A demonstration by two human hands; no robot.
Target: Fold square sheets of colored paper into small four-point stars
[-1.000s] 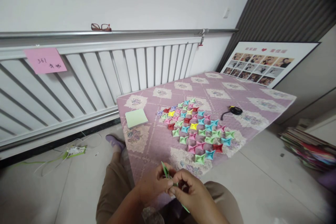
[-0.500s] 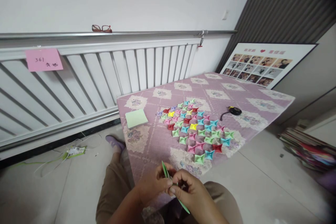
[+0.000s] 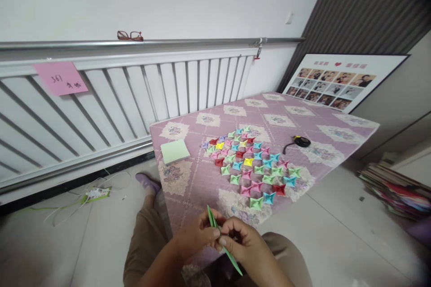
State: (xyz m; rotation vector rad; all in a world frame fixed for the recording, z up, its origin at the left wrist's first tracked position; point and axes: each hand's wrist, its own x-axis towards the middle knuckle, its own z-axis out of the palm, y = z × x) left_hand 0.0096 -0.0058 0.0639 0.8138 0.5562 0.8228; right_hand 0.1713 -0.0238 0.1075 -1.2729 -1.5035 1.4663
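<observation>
A folded green paper is held between both hands in front of the table's near edge, running from upper left to lower right. My left hand pinches its upper part, with the thumb on top. My right hand grips it near the middle, its thumb beside the left thumb. Beyond the hands, several small folded paper pieces in green, pink, blue, red and yellow stand in rows, among them a green one and a yellow one. A pale green stack of paper squares lies at the table's left.
The table has a purple floral cloth. A black cord coil lies on its right part. Behind are a white radiator with a pink note, glasses on a pipe, and a photo board. Papers are piled at right.
The green paper has tilted slightly between my fingers, showing more of its folded layers. The pink note on the radiator has swung. My hands have barely moved.
</observation>
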